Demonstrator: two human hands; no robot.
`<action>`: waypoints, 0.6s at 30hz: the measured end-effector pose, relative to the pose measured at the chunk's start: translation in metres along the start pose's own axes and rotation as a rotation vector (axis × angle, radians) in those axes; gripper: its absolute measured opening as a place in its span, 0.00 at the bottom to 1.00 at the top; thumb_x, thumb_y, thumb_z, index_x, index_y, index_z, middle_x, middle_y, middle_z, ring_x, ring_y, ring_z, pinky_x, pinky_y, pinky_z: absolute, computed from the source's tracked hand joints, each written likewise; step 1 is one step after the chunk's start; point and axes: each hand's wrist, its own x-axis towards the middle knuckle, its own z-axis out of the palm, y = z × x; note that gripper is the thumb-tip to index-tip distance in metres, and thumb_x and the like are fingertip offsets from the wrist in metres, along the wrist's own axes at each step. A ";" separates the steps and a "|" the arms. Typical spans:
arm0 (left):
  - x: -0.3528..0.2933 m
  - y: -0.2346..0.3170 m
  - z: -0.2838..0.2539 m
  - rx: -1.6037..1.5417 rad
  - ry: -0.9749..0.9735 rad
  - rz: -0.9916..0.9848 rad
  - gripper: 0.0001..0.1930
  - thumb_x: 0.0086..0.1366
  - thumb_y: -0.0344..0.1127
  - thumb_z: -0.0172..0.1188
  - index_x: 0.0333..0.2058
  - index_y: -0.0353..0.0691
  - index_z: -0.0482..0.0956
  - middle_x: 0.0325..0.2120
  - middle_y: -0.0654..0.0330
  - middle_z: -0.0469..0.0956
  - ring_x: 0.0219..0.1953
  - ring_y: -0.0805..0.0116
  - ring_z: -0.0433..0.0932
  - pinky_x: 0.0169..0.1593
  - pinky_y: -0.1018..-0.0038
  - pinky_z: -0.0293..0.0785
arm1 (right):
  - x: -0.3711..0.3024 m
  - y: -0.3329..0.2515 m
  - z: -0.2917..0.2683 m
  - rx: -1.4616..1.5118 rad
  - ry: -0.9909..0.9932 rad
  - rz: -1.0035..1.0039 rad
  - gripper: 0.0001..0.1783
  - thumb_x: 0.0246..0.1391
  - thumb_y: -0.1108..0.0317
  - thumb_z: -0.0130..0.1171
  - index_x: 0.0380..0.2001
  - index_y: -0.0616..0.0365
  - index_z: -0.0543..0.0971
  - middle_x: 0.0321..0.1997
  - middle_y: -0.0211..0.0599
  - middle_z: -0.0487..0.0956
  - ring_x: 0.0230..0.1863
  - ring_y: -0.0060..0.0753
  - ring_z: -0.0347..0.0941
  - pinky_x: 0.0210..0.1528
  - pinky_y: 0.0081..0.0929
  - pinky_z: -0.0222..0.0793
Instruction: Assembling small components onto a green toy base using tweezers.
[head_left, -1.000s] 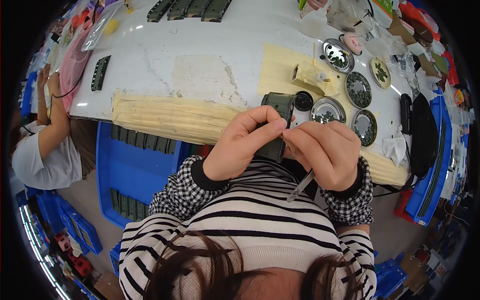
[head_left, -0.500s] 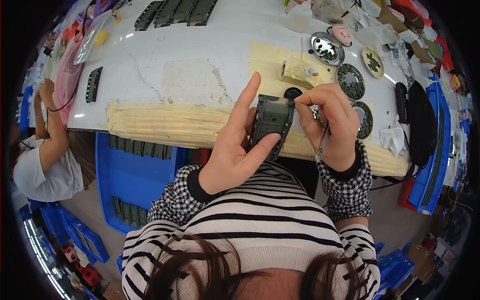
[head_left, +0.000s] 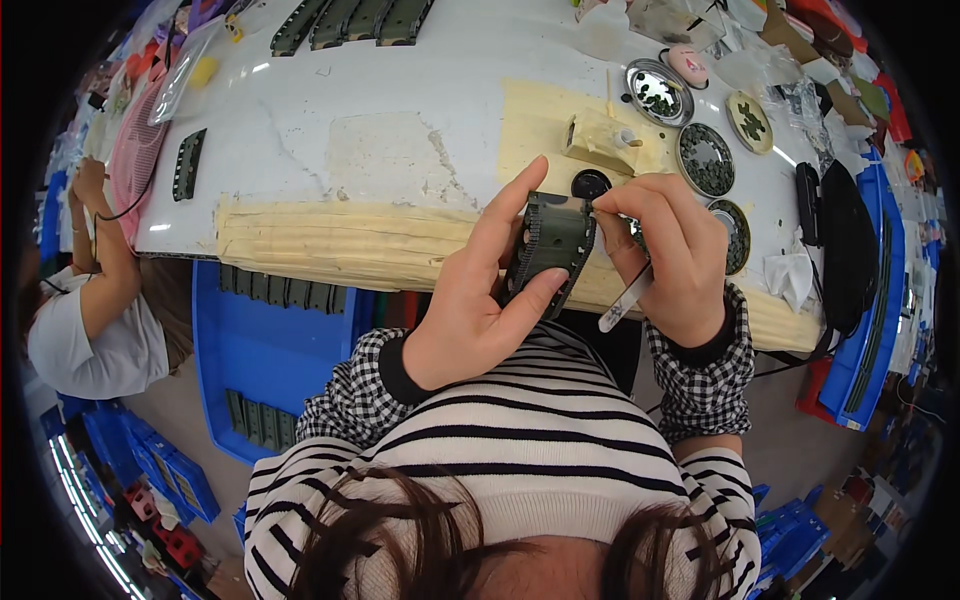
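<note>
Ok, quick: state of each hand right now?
Left hand: holding the dark green part.
Right hand: closed, holding a slim silver tool; whether its fingertips pinch anything else can't be told.

One green part [head_left: 553, 232] is held, four others [head_left: 405, 22] lie far back, dishes [head_left: 682, 100] number five

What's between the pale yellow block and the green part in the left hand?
Head view: a small round black dish or lid sits between the pale yellow block and the green part in the left hand.
</note>
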 end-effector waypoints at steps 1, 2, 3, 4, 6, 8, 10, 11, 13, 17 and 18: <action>0.000 0.000 0.000 0.001 -0.005 0.000 0.37 0.63 0.21 0.52 0.68 0.37 0.46 0.49 0.51 0.72 0.47 0.70 0.73 0.51 0.78 0.67 | -0.001 0.000 -0.001 -0.007 -0.004 -0.005 0.14 0.37 0.78 0.64 0.32 0.58 0.77 0.29 0.33 0.75 0.23 0.33 0.73 0.23 0.26 0.68; 0.000 0.000 0.000 0.006 -0.001 0.007 0.37 0.63 0.21 0.52 0.68 0.37 0.46 0.50 0.51 0.72 0.47 0.70 0.73 0.51 0.78 0.67 | -0.001 0.000 -0.001 -0.014 -0.008 -0.011 0.15 0.36 0.78 0.63 0.33 0.59 0.77 0.29 0.33 0.75 0.23 0.33 0.73 0.23 0.26 0.68; -0.001 -0.001 0.001 0.010 0.003 0.014 0.37 0.63 0.21 0.52 0.68 0.37 0.47 0.50 0.51 0.72 0.48 0.70 0.73 0.52 0.78 0.67 | -0.002 0.000 -0.002 -0.020 -0.012 -0.016 0.15 0.36 0.78 0.63 0.33 0.59 0.77 0.30 0.33 0.75 0.23 0.33 0.73 0.23 0.26 0.68; -0.001 -0.001 0.001 0.015 0.008 0.022 0.37 0.62 0.20 0.52 0.68 0.37 0.47 0.50 0.51 0.72 0.48 0.70 0.73 0.52 0.78 0.67 | -0.001 0.000 -0.002 -0.036 -0.014 -0.034 0.15 0.36 0.77 0.63 0.33 0.59 0.77 0.30 0.34 0.75 0.23 0.33 0.73 0.24 0.26 0.68; 0.000 0.000 0.002 0.018 0.016 0.021 0.37 0.62 0.21 0.53 0.68 0.37 0.47 0.49 0.51 0.72 0.48 0.70 0.73 0.52 0.78 0.67 | 0.000 -0.001 -0.004 -0.069 -0.017 -0.067 0.16 0.36 0.77 0.62 0.34 0.60 0.77 0.31 0.34 0.76 0.23 0.32 0.72 0.24 0.25 0.68; -0.001 0.000 0.004 0.018 0.022 0.016 0.36 0.63 0.21 0.53 0.68 0.37 0.48 0.48 0.52 0.73 0.48 0.70 0.73 0.52 0.78 0.67 | -0.001 -0.001 -0.007 -0.073 -0.051 -0.080 0.16 0.36 0.76 0.61 0.35 0.60 0.77 0.32 0.34 0.76 0.24 0.32 0.73 0.24 0.25 0.68; -0.002 -0.002 0.005 0.014 0.026 0.011 0.36 0.63 0.21 0.53 0.67 0.37 0.48 0.47 0.52 0.73 0.47 0.71 0.73 0.51 0.78 0.67 | -0.002 0.000 -0.008 -0.094 -0.066 -0.109 0.17 0.37 0.76 0.60 0.36 0.61 0.78 0.33 0.34 0.76 0.24 0.32 0.73 0.25 0.25 0.68; -0.002 -0.002 0.005 0.006 0.030 0.007 0.36 0.63 0.21 0.53 0.67 0.37 0.49 0.47 0.52 0.72 0.47 0.71 0.73 0.51 0.78 0.68 | -0.003 0.000 -0.008 -0.112 -0.064 -0.131 0.17 0.37 0.76 0.60 0.36 0.61 0.78 0.34 0.35 0.76 0.24 0.32 0.73 0.25 0.25 0.68; -0.002 -0.002 0.005 -0.010 0.037 -0.005 0.35 0.63 0.21 0.53 0.67 0.37 0.50 0.47 0.52 0.72 0.47 0.71 0.73 0.51 0.78 0.68 | -0.006 0.000 -0.008 -0.127 -0.077 -0.139 0.18 0.36 0.76 0.60 0.37 0.61 0.78 0.35 0.35 0.76 0.24 0.32 0.73 0.25 0.25 0.68; -0.002 -0.004 0.004 -0.027 0.016 -0.028 0.34 0.64 0.22 0.53 0.67 0.37 0.50 0.48 0.52 0.71 0.46 0.72 0.73 0.50 0.78 0.68 | -0.011 -0.004 -0.010 -0.030 -0.125 -0.039 0.20 0.36 0.78 0.61 0.39 0.61 0.78 0.35 0.38 0.77 0.25 0.32 0.73 0.25 0.26 0.69; -0.001 -0.004 0.005 -0.024 0.016 -0.027 0.34 0.64 0.22 0.53 0.67 0.36 0.50 0.48 0.52 0.71 0.46 0.72 0.73 0.50 0.78 0.68 | -0.011 -0.004 -0.011 0.013 -0.133 -0.001 0.20 0.37 0.79 0.61 0.40 0.61 0.78 0.35 0.38 0.77 0.25 0.32 0.74 0.26 0.27 0.70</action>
